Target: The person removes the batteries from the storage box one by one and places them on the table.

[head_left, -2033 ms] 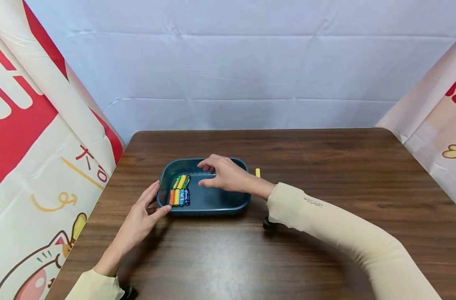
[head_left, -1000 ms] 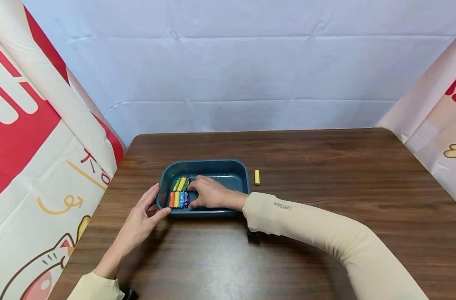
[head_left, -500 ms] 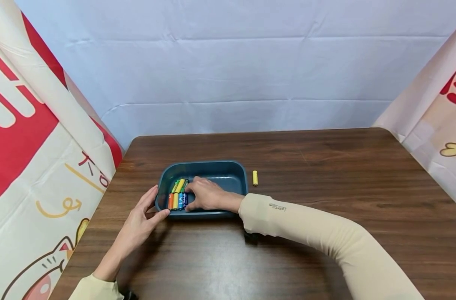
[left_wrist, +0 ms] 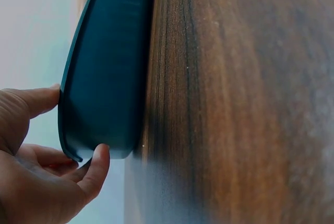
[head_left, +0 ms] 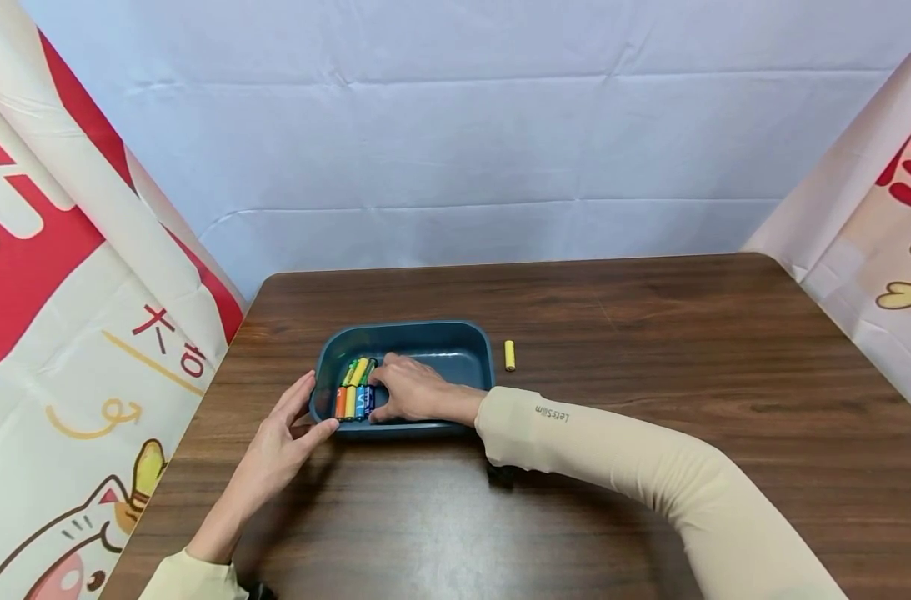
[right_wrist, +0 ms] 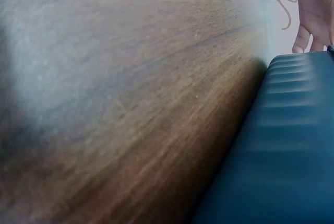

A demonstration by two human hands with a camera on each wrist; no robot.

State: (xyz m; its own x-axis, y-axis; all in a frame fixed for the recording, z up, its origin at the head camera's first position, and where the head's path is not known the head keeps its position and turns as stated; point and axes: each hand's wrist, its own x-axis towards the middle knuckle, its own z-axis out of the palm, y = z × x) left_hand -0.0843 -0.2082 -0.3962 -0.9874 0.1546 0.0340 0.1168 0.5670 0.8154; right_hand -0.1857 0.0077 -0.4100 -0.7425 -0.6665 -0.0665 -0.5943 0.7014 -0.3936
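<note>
A dark teal tray point(head_left: 425, 327) sits on the wooden table point(head_left: 650, 350), left of centre. Several coloured batteries point(head_left: 352, 392) lie side by side at its left end. My right hand point(head_left: 383, 392) is inside the tray, its curled fingers against the rightmost batteries; its fingertips are hidden, so a pinch cannot be told. My left hand point(head_left: 308, 412) grips the tray's front left corner, thumb on the front wall. In the left wrist view the left hand point(left_wrist: 31, 182) wraps that corner of the tray point(left_wrist: 104, 67). The right wrist view shows only the tray's outer wall point(right_wrist: 282, 145).
One yellow battery point(head_left: 510, 355) lies on the table just right of the tray. Printed banners point(head_left: 65, 275) hang close on the left and on the right point(head_left: 860, 217), and a white cloth backdrop point(head_left: 470, 142) stands behind the table.
My right hand moved from the tray's far right side down to the row of batteries and has stayed there. The left hand and the tray have not moved.
</note>
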